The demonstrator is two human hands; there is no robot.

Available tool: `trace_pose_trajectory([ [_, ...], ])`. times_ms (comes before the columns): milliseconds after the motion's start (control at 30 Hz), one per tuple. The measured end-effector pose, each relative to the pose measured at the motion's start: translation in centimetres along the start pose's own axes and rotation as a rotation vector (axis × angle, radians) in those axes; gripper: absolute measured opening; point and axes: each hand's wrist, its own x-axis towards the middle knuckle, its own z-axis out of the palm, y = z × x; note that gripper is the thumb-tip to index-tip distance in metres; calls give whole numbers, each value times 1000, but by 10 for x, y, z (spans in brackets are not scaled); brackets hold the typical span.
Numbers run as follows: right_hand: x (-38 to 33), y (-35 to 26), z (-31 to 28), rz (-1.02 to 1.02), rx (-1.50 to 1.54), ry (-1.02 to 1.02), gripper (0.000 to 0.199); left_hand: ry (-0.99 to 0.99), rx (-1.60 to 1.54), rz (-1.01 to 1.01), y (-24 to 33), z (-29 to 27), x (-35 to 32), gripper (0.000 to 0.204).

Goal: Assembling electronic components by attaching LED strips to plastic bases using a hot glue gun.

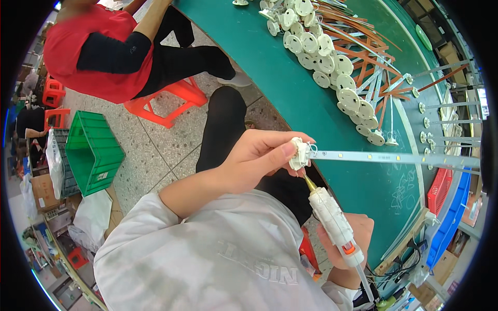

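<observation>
Two hands busy at centre frame, both gripping. Left hand (254, 155) pinching a small white round end cap (299, 153) between thumb and fingers, cap sitting on the end of a long white LED strip (394, 158) running off toward 3 o'clock over the green table (290, 88). Right hand (353, 236) down at 5 o'clock, fingers curled tight around a white glue gun (334, 220), brass nozzle (309, 183) angled up toward 11 o'clock, tip just under the cap. Loads more white round caps on strips (332, 62) piled on the table at 1 o'clock. Over at 10 o'clock, another person in a red top (88, 52) seated on an orange stool (171, 101), with a green plastic crate (93, 153) on the floor at 9 o'clock.
</observation>
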Motion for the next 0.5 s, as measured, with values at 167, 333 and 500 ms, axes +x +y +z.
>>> trace_pose_trajectory([
  [167,8,-1,7,-13,-123,239,9,18,-98,-118,0,-10,3,46],
  [333,13,16,2,45,-515,500,13,-75,-582,-184,-1,-12,6,52],
  [500,-17,65,-6,362,-668,563,28,-202,-875,-257,-2,-13,15,52],
])
